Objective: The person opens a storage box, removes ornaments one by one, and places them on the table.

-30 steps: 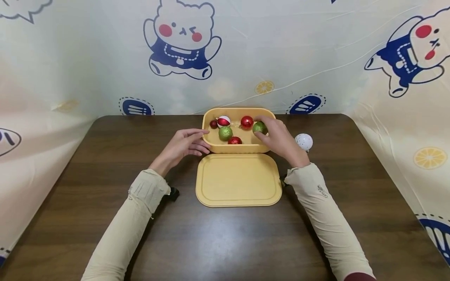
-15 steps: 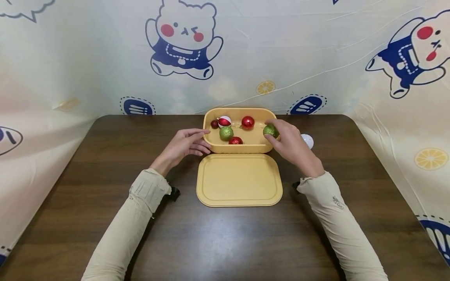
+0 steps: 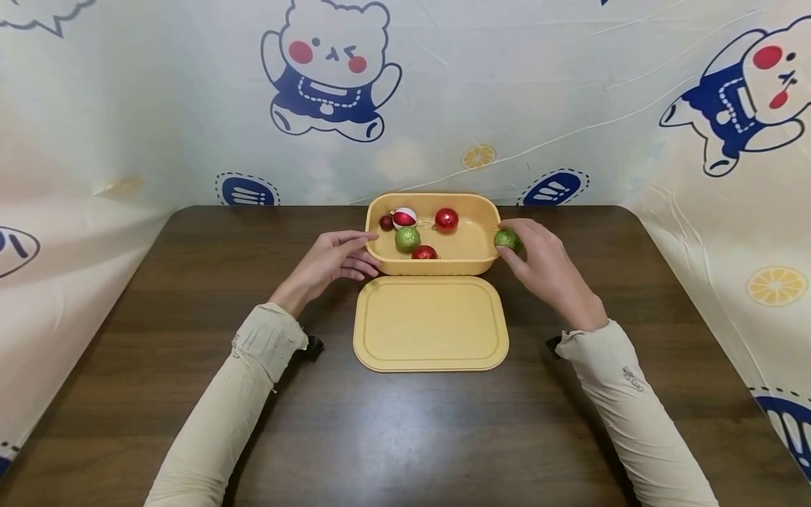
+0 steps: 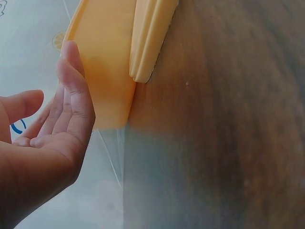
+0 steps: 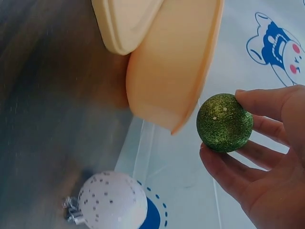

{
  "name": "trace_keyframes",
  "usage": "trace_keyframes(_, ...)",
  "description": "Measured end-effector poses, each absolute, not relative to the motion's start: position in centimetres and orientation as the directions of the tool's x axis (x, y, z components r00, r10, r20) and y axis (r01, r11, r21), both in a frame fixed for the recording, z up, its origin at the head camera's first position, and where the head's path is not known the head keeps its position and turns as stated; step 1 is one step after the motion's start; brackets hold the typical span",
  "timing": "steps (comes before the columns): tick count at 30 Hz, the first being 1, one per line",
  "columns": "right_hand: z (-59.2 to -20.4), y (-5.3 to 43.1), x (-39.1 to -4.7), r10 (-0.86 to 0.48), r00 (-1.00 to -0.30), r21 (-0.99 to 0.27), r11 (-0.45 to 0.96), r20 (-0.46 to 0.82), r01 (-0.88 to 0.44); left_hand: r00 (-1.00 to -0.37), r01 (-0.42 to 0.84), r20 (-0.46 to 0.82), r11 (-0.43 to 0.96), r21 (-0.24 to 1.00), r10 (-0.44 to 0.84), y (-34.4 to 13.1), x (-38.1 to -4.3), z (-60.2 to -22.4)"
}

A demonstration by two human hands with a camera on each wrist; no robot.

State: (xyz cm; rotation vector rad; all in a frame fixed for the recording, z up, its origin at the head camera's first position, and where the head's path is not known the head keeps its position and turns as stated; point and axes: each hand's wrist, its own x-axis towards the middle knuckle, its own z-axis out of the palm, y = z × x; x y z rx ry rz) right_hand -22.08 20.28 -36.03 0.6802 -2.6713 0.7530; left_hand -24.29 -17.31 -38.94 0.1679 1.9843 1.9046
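Note:
My right hand (image 3: 548, 267) pinches a green glitter bauble (image 5: 225, 122) between thumb and fingers, at the right end of a yellow box (image 3: 443, 267). In the right wrist view the bauble is raised beside the box rim. My left hand (image 3: 332, 260) rests against the box's left end, with its fingers (image 4: 78, 102) extended along the wall. Inside the box lie a second green bauble (image 3: 407, 239), two red baubles, one at the back (image 3: 446, 220) and one by the front wall (image 3: 424, 252), a red-and-white bauble (image 3: 404, 217) and a small dark red ball (image 3: 386, 222).
The yellow lid (image 3: 431, 324) lies flat on the brown table (image 3: 393, 436), directly in front of the box. A white speckled bauble (image 5: 113, 200) sits on the table right of the box, hidden behind my right hand in the head view. A patterned curtain (image 3: 456, 84) hangs behind.
My right hand has carried the green bauble from inside the box rightward to its right rim, covering the white bauble. The left hand has stayed in place.

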Motion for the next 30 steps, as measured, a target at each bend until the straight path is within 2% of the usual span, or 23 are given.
trace_keyframes(6,-35.4,21.8,-22.2,-0.313,-0.862,-0.411,0.779,0.400,-0.474,-0.920,-0.178,-0.195,0.081,0.981,0.340,-17.3,-24.3,-39.1)
trace_keyframes(14,-35.0,24.2,-22.4,-0.225,-0.914,-0.437,0.822,0.338,-0.364,-0.918,-0.178,-0.197,0.086,0.980,0.343,-17.4,-24.3,-39.3)
trace_keyframes(23,-35.7,28.3,-21.7,-0.169,-0.917,-0.424,0.846,0.361,-0.323,-0.918,-0.172,-0.189,0.081,0.982,0.349,-17.2,-24.3,-39.2)
trace_keyframes(30,-37.0,30.9,-22.0,-0.107,-0.948,-0.436,0.869,0.299,-0.235,-0.922,-0.170,-0.189,0.085,0.982,0.338,-17.4,-24.2,-39.0)
